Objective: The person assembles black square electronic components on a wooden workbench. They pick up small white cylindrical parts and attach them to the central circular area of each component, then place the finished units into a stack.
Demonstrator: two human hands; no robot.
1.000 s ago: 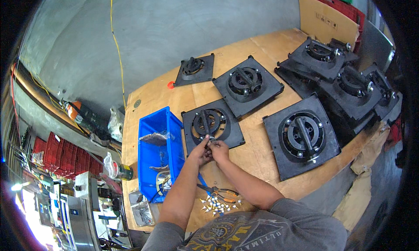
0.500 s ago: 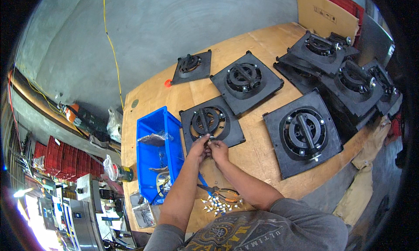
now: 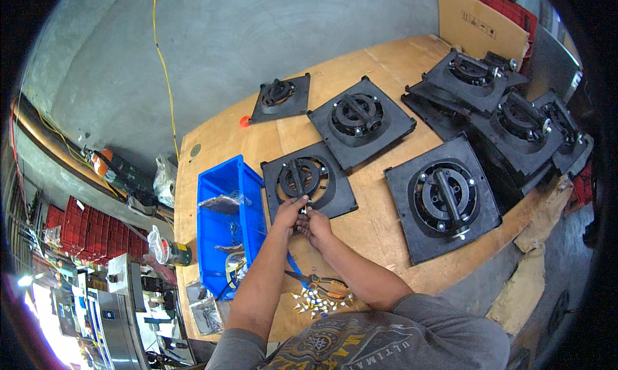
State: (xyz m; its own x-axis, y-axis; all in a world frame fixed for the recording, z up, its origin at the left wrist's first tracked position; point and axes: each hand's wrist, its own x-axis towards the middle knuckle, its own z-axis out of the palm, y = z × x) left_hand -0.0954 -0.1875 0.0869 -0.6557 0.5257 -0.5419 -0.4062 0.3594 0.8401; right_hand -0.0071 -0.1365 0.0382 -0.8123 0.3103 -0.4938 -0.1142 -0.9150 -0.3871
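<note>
A square black plate [image 3: 344, 203] with a round ring and a black tube [image 3: 295, 175] across it lies on the wooden table. At the near end of that tube my two hands meet. My left hand [image 3: 288, 213] is closed, its thumb and fingers pinching at the tube's end. Just right of it my right hand [image 3: 315, 227] is closed too, its fingertips pressed against the same spot. A small pale fitting shows between the fingers; the rest of what they grip is hidden. Pliers with orange-and-black handles [image 3: 329, 287] lie nearer me, beside several small white-and-yellow pieces [image 3: 314, 304].
Left of my forearms stands a blue bin [image 3: 205, 228] holding bagged parts. More black plates [image 3: 362, 114] lie beyond, another [image 3: 444, 199] sits to the right, and several are stacked at the far right [image 3: 515, 132]. A cardboard sheet [image 3: 476, 24] leans behind them.
Both hands stay at the tube's end, with the right hand's fingers slightly lower and more curled. The whole view has shifted a little.
</note>
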